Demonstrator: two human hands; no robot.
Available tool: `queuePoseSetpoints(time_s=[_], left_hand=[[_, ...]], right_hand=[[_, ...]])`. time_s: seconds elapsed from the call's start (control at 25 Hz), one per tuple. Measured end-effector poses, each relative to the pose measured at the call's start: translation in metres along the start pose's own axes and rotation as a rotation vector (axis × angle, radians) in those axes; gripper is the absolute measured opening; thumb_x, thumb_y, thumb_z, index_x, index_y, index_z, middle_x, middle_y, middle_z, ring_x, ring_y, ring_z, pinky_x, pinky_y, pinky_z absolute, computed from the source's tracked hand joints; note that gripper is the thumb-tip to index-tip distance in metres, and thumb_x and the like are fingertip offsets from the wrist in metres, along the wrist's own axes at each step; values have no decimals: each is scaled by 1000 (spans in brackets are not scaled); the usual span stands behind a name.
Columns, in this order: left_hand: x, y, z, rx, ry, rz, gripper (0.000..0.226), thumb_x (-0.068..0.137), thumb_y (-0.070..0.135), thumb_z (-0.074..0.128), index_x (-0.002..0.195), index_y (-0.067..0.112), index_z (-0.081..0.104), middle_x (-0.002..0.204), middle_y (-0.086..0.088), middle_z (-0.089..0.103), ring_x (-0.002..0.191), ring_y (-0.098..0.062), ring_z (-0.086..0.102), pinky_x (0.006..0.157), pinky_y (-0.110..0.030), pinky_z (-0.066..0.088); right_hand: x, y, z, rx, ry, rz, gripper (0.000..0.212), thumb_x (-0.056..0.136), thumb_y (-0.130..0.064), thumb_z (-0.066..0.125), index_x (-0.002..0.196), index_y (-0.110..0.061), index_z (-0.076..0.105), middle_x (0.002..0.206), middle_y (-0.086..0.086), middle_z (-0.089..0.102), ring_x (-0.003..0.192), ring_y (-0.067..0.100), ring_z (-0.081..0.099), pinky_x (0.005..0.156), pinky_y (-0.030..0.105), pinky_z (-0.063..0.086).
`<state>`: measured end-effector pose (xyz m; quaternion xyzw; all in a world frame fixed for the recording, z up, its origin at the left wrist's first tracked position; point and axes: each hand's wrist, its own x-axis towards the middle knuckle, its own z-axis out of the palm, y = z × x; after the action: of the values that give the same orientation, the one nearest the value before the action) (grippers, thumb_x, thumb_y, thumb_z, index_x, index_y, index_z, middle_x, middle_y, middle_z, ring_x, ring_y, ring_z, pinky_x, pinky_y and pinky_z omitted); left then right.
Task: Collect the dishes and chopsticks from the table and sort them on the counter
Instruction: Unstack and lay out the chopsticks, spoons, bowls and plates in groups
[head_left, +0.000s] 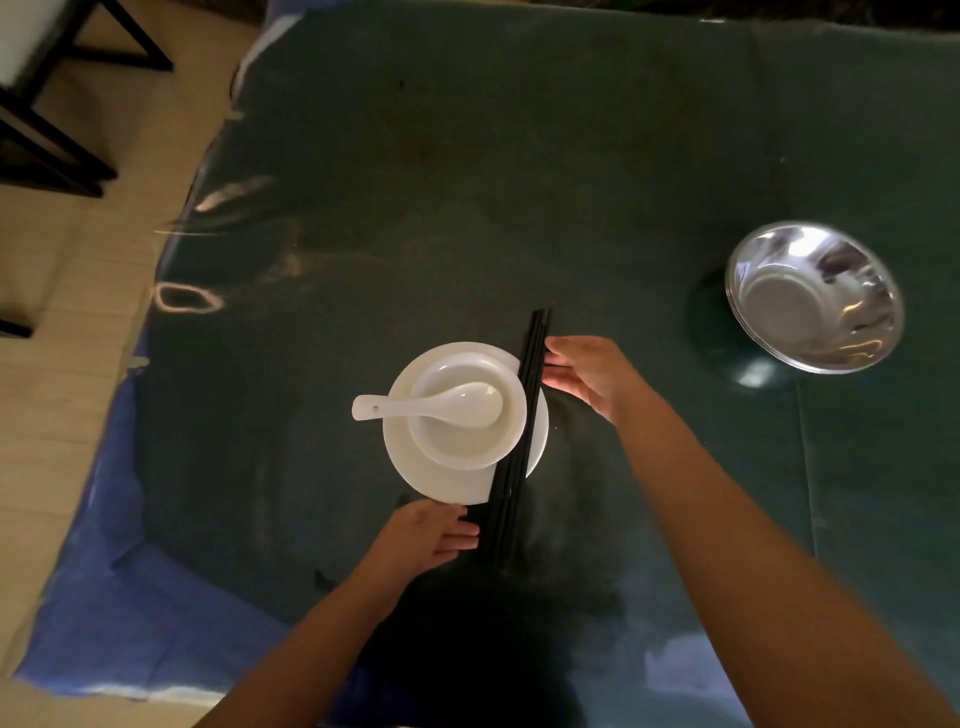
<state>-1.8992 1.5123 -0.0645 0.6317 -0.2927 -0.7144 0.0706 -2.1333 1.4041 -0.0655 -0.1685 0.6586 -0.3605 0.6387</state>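
A white plate (415, 470) lies on the dark green table (467, 182). On it stands a white bowl (452, 447) with a white spoon (431, 405) across it, handle pointing left. Black chopsticks (522, 426) lie in a bundle over the plate's right side, running from far to near. My right hand (587, 376) touches the chopsticks' far part from the right with straight fingers. My left hand (431, 535) sits at the plate's near rim, fingers extended towards the chopsticks' near ends.
A shiny steel bowl (815, 299) stands on the table at the right. The table's cloth hangs blue (130, 597) at the left and near edges. Dark chair frames (47, 130) stand on the tiled floor at the far left.
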Motion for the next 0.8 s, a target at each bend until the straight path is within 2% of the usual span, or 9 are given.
queuePoseSetpoints(time_s=[0.08,0.16,0.24,0.44,0.56,0.72,0.8], left_hand=[[-1,0,8,-102,-90,-78,24,97,23,41,98,12,62,101,-11,69,97,-23,66,82,-31,53],[-3,-2,15,-225,-193,-102,29,98,21,36,106,9,61,106,-14,69,103,-28,65,89,-40,52],[-7,-5,22,-304,-263,-93,30,98,18,33,110,9,59,104,-13,72,103,-28,66,89,-42,52],[-20,-4,28,-277,-295,-8,28,97,11,33,106,8,59,96,-11,72,94,-23,68,83,-36,56],[-34,5,27,-238,-350,48,31,98,10,32,104,8,62,96,-9,73,94,-22,68,83,-33,56],[-56,27,12,-237,-447,158,32,98,13,37,102,11,69,106,-12,72,104,-26,66,81,-30,56],[-67,45,-6,-220,-431,218,32,97,12,40,100,13,72,108,-12,71,105,-26,66,79,-29,56]], right_hand=[[4,-2,6,77,-27,27,15,91,-13,56,101,-3,60,97,12,68,88,23,67,76,30,54],[9,-3,10,112,-45,32,20,91,-9,53,110,-2,56,98,12,67,92,25,65,82,34,52],[9,-4,10,111,-63,17,19,92,-7,51,111,-4,54,94,10,68,90,23,66,86,36,50],[-5,-9,-3,54,2,-35,11,90,-6,54,90,-12,63,87,4,69,85,14,65,70,25,50],[-25,-22,-20,14,46,-82,11,89,-9,56,88,-16,65,85,0,72,80,10,65,67,22,48],[-53,-65,-24,0,-15,-176,11,88,-12,58,87,-18,68,76,-5,76,73,3,68,65,18,49],[-61,-93,-6,-2,-65,-223,11,88,-12,58,88,-17,68,76,-6,76,74,3,69,66,18,52]])
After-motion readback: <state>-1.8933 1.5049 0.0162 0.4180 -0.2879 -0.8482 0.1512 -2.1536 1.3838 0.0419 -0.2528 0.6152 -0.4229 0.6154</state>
